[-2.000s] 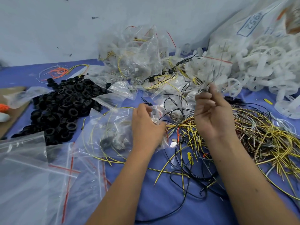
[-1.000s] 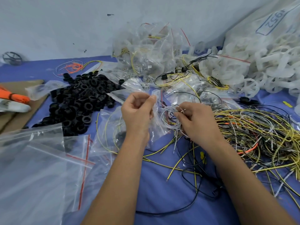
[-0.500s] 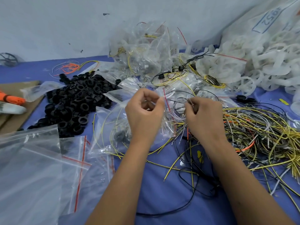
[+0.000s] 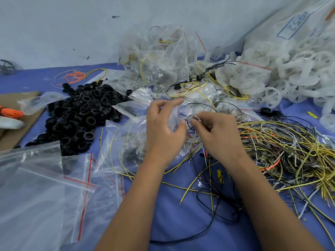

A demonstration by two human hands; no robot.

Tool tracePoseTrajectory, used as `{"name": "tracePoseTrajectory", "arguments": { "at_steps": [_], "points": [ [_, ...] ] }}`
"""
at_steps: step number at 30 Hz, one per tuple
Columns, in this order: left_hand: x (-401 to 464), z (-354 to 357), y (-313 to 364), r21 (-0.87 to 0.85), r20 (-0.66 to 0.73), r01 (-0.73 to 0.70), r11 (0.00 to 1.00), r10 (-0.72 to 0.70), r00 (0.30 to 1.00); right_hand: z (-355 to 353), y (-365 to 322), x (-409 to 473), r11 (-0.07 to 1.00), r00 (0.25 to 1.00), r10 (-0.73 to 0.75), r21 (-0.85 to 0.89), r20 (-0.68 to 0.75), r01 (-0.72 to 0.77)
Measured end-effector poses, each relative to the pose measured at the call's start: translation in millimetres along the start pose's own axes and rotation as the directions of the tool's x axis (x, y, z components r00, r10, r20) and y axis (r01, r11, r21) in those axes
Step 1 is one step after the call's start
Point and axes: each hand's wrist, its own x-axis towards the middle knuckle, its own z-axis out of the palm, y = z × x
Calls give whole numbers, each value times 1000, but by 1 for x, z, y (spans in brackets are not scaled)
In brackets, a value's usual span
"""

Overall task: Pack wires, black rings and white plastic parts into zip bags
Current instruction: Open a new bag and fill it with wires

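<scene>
Head camera: over a blue counter (image 4: 172, 223), the left hand (image 4: 164, 131) pinches the mouth of a clear zip bag (image 4: 126, 142) holding yellow wire, while the right hand (image 4: 220, 134) pinches a thin white wire (image 4: 196, 118) at the bag's opening. Black rings (image 4: 79, 116) lie heaped at 9 o'clock, loose wires (image 4: 282, 153) at 3 o'clock, white plastic parts (image 4: 299, 73) at 1 o'clock, empty zip bags (image 4: 41, 196) at 7 o'clock.
</scene>
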Motion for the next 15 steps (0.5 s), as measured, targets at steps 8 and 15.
{"name": "tracePoseTrajectory", "arguments": {
  "at_steps": [8,15],
  "points": [
    [3,0,-14,130,61,-10,991,2,998,-1,-2,0,966,979,181,170,92,-195],
    [5,-3,-19,41,-25,117,992,-116,993,-12,-4,3,754,906,382,506,181,-419]
  ]
}}
